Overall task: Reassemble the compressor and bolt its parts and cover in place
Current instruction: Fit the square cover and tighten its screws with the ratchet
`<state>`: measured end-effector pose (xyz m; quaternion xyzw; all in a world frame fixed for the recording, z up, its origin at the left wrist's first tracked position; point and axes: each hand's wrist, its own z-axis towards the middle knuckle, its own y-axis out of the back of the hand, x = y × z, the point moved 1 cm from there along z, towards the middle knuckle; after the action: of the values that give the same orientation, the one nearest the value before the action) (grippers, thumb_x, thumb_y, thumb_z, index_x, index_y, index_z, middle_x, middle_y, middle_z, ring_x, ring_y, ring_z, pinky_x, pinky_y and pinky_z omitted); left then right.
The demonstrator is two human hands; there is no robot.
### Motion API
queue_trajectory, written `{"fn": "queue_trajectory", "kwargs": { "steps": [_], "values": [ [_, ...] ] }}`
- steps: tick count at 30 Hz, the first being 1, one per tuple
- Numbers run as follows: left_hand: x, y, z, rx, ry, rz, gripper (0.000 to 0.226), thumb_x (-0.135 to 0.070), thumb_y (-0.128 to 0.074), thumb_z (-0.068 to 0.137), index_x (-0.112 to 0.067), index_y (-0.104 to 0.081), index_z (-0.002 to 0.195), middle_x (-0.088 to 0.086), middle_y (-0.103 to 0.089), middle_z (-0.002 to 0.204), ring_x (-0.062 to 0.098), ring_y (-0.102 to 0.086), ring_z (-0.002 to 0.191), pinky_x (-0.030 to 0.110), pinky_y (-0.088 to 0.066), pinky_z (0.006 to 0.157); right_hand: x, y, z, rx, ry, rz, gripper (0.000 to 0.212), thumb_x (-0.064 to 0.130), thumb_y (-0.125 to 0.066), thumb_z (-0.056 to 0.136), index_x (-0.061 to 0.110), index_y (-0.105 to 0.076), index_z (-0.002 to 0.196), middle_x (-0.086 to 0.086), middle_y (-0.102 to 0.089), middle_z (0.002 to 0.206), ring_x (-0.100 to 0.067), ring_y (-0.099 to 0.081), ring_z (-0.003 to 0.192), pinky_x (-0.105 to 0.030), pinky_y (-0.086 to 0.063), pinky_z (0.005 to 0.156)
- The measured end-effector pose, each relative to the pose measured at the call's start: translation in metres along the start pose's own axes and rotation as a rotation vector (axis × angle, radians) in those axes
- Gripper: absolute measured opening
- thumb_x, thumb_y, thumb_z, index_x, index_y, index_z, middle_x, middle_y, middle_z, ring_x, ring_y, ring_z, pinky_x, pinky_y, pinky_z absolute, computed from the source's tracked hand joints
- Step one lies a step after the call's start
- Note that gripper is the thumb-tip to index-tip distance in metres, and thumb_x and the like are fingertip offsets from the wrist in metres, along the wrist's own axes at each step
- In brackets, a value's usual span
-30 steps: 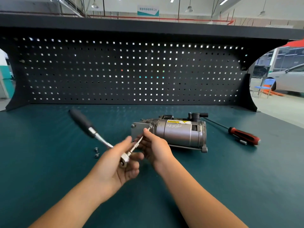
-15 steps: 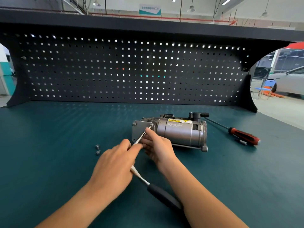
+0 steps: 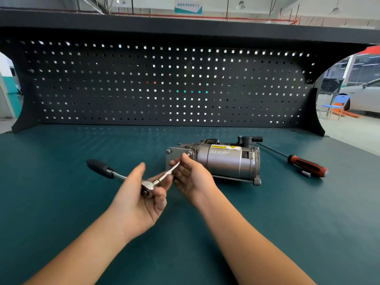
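The grey compressor (image 3: 224,161) lies on its side on the green bench, its flat end cover (image 3: 174,155) facing left. A ratchet wrench (image 3: 148,187) with a black handle (image 3: 98,166) carries a thin extension bar (image 3: 170,171) that reaches a bolt at the cover's upper right corner (image 3: 188,154). My left hand (image 3: 137,200) holds the ratchet head, fingers curled round it, the handle sticking out to the left. My right hand (image 3: 191,177) pinches the extension bar near the cover.
A red-handled screwdriver (image 3: 306,167) lies right of the compressor with a small socket bit (image 3: 305,173) beside it. A dark pegboard (image 3: 164,85) walls the back of the green bench top (image 3: 61,192).
The ratchet handle swung from pointing toward me at lower right round to the left. Both hands stayed on the tool at the cover bolt. The loose bolts on the left are hidden now.
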<state>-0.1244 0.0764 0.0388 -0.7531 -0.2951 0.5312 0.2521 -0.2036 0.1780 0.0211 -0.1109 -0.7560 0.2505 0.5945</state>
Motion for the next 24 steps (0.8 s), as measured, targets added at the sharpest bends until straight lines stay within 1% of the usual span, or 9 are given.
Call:
{"fn": "queue_trajectory", "kwargs": {
  "steps": [4,7,9,12,16,18,20,22,24],
  "values": [
    [-0.004,0.002,0.001,0.062,-0.037,0.114,0.031,-0.034,-0.055,0.080,-0.010,-0.062,0.061,-0.006,-0.034,0.045,0.004,-0.024,0.026,0.012,-0.022,0.030,0.001,0.004,-0.001,0.027,0.031,-0.118,0.025,0.033,-0.049,0.096,0.020,-0.060,0.078,0.009,-0.070,0.067,-0.002,-0.062,0.058,-0.024,-0.038,0.064],
    [0.000,0.004,0.004,-0.017,-0.283,0.568,0.013,-0.011,-0.056,0.086,-0.013,-0.068,0.089,-0.003,-0.043,0.043,0.006,-0.030,0.030,0.014,-0.028,0.033,0.000,0.011,-0.002,-0.021,0.144,-0.288,0.028,0.034,-0.052,0.094,0.015,-0.063,0.077,0.002,-0.068,0.069,-0.004,-0.059,0.056,-0.018,-0.042,0.056],
    [0.003,0.006,0.007,-0.083,-0.508,0.928,0.023,-0.003,-0.057,0.086,-0.020,-0.064,0.099,-0.004,-0.052,0.044,0.008,-0.038,0.033,0.015,-0.035,0.038,0.000,0.014,-0.004,-0.065,0.223,-0.370,0.031,0.033,-0.054,0.094,0.014,-0.064,0.070,0.001,-0.066,0.063,0.001,-0.055,0.045,-0.009,-0.039,0.045],
    [0.006,0.010,0.006,-0.174,-0.775,1.373,0.027,-0.014,-0.061,0.083,-0.040,-0.058,0.090,-0.013,-0.057,0.050,0.011,-0.052,0.050,0.014,-0.038,0.048,0.002,0.015,-0.005,-0.105,0.254,-0.395,0.031,0.032,-0.059,0.091,0.017,-0.062,0.064,0.008,-0.063,0.051,0.001,-0.050,0.040,-0.009,-0.037,0.043],
    [0.013,0.017,0.009,-0.232,-1.047,1.877,0.045,-0.027,-0.058,0.087,-0.036,-0.047,0.130,-0.010,-0.064,0.084,0.021,-0.062,0.087,0.032,-0.045,0.070,-0.001,0.012,-0.005,-0.117,0.279,-0.431,0.035,0.035,-0.062,0.088,0.016,-0.061,0.059,0.010,-0.061,0.048,0.000,-0.050,0.044,-0.011,-0.039,0.046],
    [0.013,0.016,0.009,-0.184,-1.025,1.803,0.045,-0.028,-0.060,0.087,-0.034,-0.047,0.130,-0.013,-0.060,0.077,0.018,-0.063,0.082,0.032,-0.048,0.071,-0.001,0.010,-0.005,-0.123,0.262,-0.397,0.034,0.032,-0.062,0.089,0.014,-0.061,0.060,0.009,-0.061,0.050,-0.004,-0.051,0.048,-0.014,-0.038,0.048],
    [0.013,0.015,0.009,-0.072,-0.919,1.515,0.031,-0.020,-0.063,0.087,-0.034,-0.058,0.114,-0.012,-0.062,0.064,0.006,-0.060,0.062,0.022,-0.047,0.064,0.000,0.009,-0.004,-0.124,0.225,-0.326,0.031,0.027,-0.062,0.089,0.012,-0.060,0.061,0.003,-0.060,0.053,-0.010,-0.050,0.052,-0.020,-0.038,0.054],
    [0.016,0.009,0.008,-0.001,-0.702,1.087,0.018,-0.015,-0.060,0.090,-0.033,-0.061,0.096,-0.009,-0.066,0.060,0.004,-0.052,0.042,0.013,-0.042,0.047,0.001,0.008,-0.003,-0.128,0.182,-0.261,0.029,0.024,-0.062,0.089,0.011,-0.060,0.063,0.003,-0.059,0.050,-0.013,-0.047,0.054,-0.024,-0.035,0.057],
    [0.015,0.001,0.004,0.019,-0.378,0.555,0.012,-0.026,-0.053,0.094,-0.020,-0.064,0.095,0.000,-0.069,0.064,0.006,-0.051,0.037,0.015,-0.044,0.039,0.001,0.007,-0.001,-0.121,0.134,-0.222,0.025,0.026,-0.061,0.089,0.012,-0.061,0.068,0.003,-0.061,0.053,-0.013,-0.047,0.055,-0.026,-0.032,0.059]
  ]
}}
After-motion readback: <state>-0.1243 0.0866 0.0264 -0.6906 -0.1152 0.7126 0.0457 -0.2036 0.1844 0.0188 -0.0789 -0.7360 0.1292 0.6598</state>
